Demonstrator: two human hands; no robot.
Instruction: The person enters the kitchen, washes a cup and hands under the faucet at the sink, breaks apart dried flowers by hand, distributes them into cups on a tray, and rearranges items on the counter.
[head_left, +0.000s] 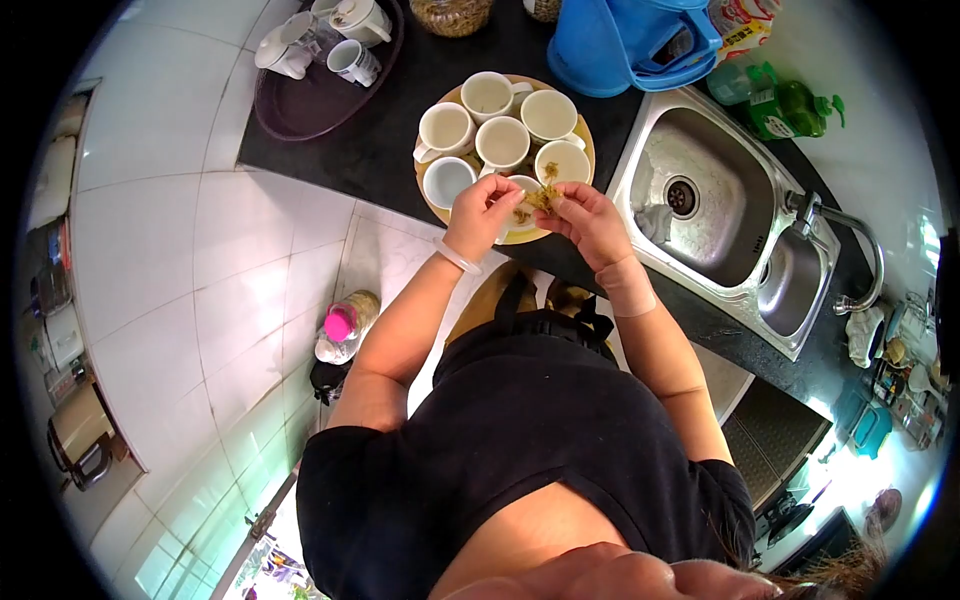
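Note:
My right hand [592, 222] pinches a small bunch of dried yellowish flowers [546, 198] above the front of a round yellow tray [586, 105]. My left hand [483, 215] is beside it, thumb and fingertips pressed together; what they hold, if anything, is too small to make out. Below the hands is a white mug [523, 184], partly covered by them. Several more white mugs, such as the middle mug [502, 143], stand upright on the tray. Bits of dried flower show in the mug under the hands.
A dark oval tray [285, 115] with a teapot and cups sits at the back left. Behind the mugs stand a jar of dried material [450, 15] and a blue plastic container [590, 50]. To the right are a steel sink [690, 190] and a green bottle [795, 110].

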